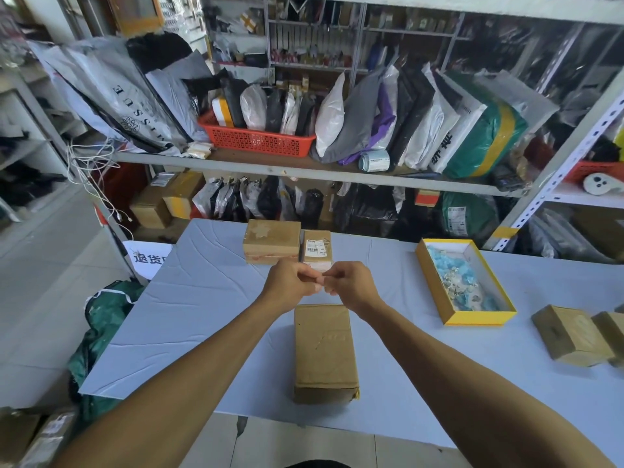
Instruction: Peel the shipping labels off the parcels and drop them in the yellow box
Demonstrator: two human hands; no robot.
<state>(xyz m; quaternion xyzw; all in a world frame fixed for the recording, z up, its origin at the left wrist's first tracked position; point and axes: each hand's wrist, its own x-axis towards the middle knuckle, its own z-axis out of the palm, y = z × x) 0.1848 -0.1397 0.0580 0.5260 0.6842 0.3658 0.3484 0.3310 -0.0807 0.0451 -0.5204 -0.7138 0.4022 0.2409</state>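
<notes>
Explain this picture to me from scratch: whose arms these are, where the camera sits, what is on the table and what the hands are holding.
There is no machine here. The single picture comes from a camera worn on a person's head, looking forward and down, so both arms reach in from the bottom. The left hand and right hand meet in the air above the table and pinch a small pale scrap between them; it looks like a peeled label, but it is too small to be sure. Below them lies a brown parcel with no label showing. Farther back stand two more parcels; the smaller one bears a white label. To the right sits the open yellow box, holding blue and white scraps. More parcels lie at the far right, and shelves of bags stand behind.
</notes>
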